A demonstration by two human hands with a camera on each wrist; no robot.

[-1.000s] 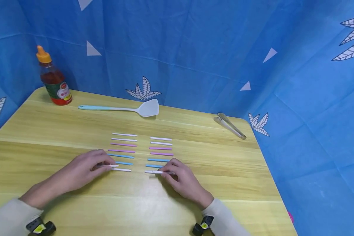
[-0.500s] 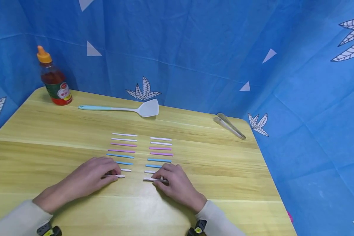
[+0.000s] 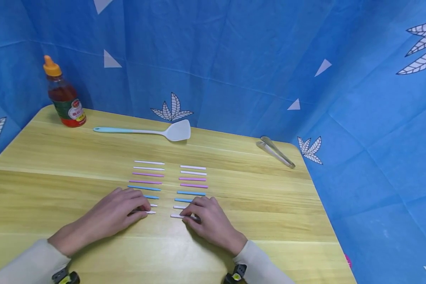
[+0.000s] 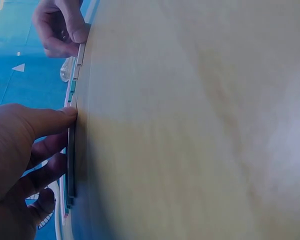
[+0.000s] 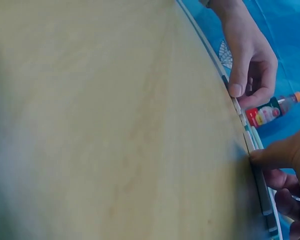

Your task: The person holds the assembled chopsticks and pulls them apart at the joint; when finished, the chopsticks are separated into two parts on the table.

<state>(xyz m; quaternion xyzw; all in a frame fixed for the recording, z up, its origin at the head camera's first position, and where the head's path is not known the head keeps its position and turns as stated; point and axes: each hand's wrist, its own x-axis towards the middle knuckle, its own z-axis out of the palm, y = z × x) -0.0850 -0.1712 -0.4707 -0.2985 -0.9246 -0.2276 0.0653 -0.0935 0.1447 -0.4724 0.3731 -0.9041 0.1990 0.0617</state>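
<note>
Two columns of thin sticks lie on the table, coloured white, pink and blue in matching order. My left hand [image 3: 124, 211] pinches the nearest white stick [image 3: 151, 212] of the left column, whose narrowed tip shows past the thumb. Opposite, my right hand [image 3: 213, 221] pinches the nearest white stick [image 3: 176, 216] of the right column, a blunt-ended one. Both held sticks are low at the tabletop, roughly in line, with a gap between their ends. In the left wrist view, thumb and fingertips press along the stick [image 4: 72, 165]. Each hand partly hides the sticks just behind it.
Behind the columns, a white spatula [image 3: 178, 130] with a light-blue handle lies on the wooden table [image 3: 291, 221]. A sauce bottle [image 3: 67, 100] stands at the back left. Metal tongs [image 3: 276, 152] lie at the back right. Blue cloth [image 3: 234, 59] hangs behind the table.
Both hands have come nearer to the front edge with their sticks, placing them in front of the previous white pair. Over the last half second the left hand has slid slightly right; the right has barely moved.
</note>
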